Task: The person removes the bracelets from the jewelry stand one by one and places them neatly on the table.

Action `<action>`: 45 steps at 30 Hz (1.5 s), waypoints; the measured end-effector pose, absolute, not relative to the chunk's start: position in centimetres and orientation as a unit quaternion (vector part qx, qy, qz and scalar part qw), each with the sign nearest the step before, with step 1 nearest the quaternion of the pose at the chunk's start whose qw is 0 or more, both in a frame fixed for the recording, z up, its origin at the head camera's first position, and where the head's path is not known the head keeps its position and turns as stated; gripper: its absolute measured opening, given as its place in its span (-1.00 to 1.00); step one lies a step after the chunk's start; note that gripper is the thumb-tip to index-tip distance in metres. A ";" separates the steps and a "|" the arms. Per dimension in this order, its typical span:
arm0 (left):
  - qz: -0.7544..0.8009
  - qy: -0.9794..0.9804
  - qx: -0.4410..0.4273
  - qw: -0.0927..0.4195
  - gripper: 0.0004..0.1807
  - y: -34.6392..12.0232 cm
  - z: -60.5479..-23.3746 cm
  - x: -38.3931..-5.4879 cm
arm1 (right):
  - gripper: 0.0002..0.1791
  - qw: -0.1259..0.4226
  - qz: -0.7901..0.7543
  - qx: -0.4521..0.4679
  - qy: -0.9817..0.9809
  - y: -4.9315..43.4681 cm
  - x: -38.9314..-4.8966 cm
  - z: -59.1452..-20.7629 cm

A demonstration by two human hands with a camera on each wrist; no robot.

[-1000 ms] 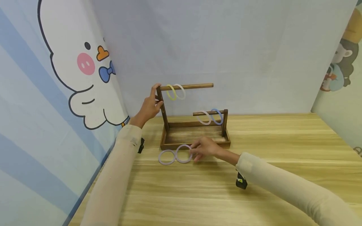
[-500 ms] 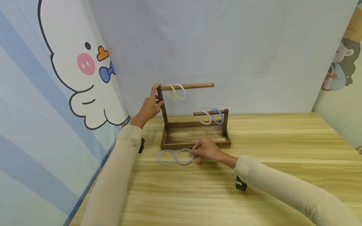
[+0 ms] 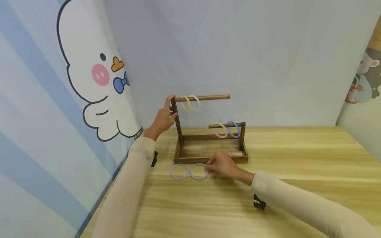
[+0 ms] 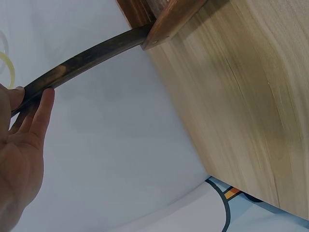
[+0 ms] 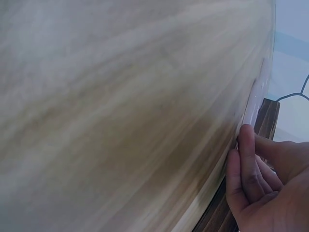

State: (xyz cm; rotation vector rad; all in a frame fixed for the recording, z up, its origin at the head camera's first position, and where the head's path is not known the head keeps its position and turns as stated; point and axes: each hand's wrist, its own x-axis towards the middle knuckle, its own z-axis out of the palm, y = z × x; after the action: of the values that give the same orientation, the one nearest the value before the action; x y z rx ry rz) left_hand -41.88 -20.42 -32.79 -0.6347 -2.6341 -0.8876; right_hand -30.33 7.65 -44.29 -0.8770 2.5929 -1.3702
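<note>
My left hand [image 3: 164, 118] grips the top of the tall left post of a dark wooden rack [image 3: 178, 125]; thumb and fingers lie on either side of that post [image 4: 87, 59] in the left wrist view. With thumb and fingertips, my right hand [image 3: 222, 164] pinches the right edge of a pale purple ring [image 3: 198, 179] lying before the rack. In the right wrist view this ring [image 5: 256, 99] appears edge-on beyond the fingers. A second purple ring [image 3: 180, 179] lies on its left, rims meeting. A yellow ring [image 3: 189, 102] and a white ring [image 3: 199, 105] hang on the upper bar.
A pale pink ring [image 3: 221, 137] and a blue ring [image 3: 239, 129] hang on the rack's lower bar [image 3: 212, 126]. A tray-like base with low walls joins both posts. Behind the wooden table [image 3: 190, 208] stands a grey backdrop [image 3: 238, 59]; a printed cloth [image 3: 86, 82] borders the left.
The right purple ring, tilted up a second ago, now lies flat beside the other, my right fingers still at its edge. The head view has shifted slightly; my left hand stays on the post.
</note>
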 end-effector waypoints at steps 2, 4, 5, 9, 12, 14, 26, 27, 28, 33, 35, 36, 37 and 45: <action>-0.307 -0.916 -0.218 0.142 -0.19 -20.3 -33.1 -41.8 | -0.91 0.044 -0.449 -0.286 0.845 7.8 -30.1 -44.4; -0.310 -0.916 -0.216 0.138 -0.20 -20.1 -33.3 -41.7 | -0.90 0.046 -0.448 -0.284 0.846 8.0 -30.0 -44.6; -0.310 -0.915 -0.216 0.138 -0.20 -20.1 -33.4 -41.7 | -0.90 0.045 -0.449 -0.287 0.845 8.1 -29.9 -44.6; -0.310 -0.915 -0.218 0.139 -0.21 -20.0 -34.0 -41.5 | -0.88 0.034 -0.433 -0.299 0.850 8.4 -29.8 -44.5; -0.307 -0.913 -0.227 0.144 -0.21 -20.1 -34.4 -41.5 | -0.86 0.017 -0.408 -0.308 0.859 8.5 -30.1 -43.9; -0.304 -0.912 -0.232 0.146 -0.21 -20.1 -34.5 -41.6 | -0.84 -0.006 -0.392 -0.312 0.865 8.4 -30.5 -43.3; -0.307 -0.914 -0.225 0.139 -0.20 -20.1 -34.2 -41.6 | -0.77 -0.103 -0.392 -0.317 0.857 7.5 -32.7 -38.2; -0.307 -0.914 -0.225 0.138 -0.20 -20.1 -34.2 -41.6 | -0.75 -0.111 -0.391 -0.314 0.858 7.5 -32.8 -37.8; -0.308 -0.914 -0.225 0.138 -0.20 -20.1 -34.2 -41.6 | -0.74 -0.116 -0.393 -0.310 0.858 7.5 -32.9 -37.4; -0.307 -0.912 -0.231 0.146 -0.20 -20.2 -34.0 -41.6 | -0.71 -0.132 -0.407 -0.300 0.853 7.0 -34.0 -35.5; -0.307 -0.911 -0.232 0.149 -0.20 -20.3 -33.8 -41.7 | -0.69 -0.141 -0.402 -0.297 0.855 6.9 -34.5 -34.9; -0.306 -0.911 -0.231 0.150 -0.20 -20.4 -33.7 -41.8 | -0.68 -0.146 -0.398 -0.294 0.857 6.8 -34.8 -34.6; -0.307 -0.911 -0.231 0.150 -0.19 -20.4 -33.6 -41.9 | -0.66 -0.152 -0.395 -0.292 0.858 6.8 -35.0 -34.4; -0.307 -0.911 -0.229 0.153 -0.20 -20.6 -33.1 -42.0 | -0.57 -0.159 -0.409 -0.263 0.859 6.7 -36.5 -33.8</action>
State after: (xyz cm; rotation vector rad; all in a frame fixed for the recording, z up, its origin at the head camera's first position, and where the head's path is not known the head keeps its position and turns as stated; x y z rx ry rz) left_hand -41.96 -20.55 -33.07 -0.6577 -2.6132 -0.8792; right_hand -36.54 6.66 -33.79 -0.9228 3.0118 -1.4336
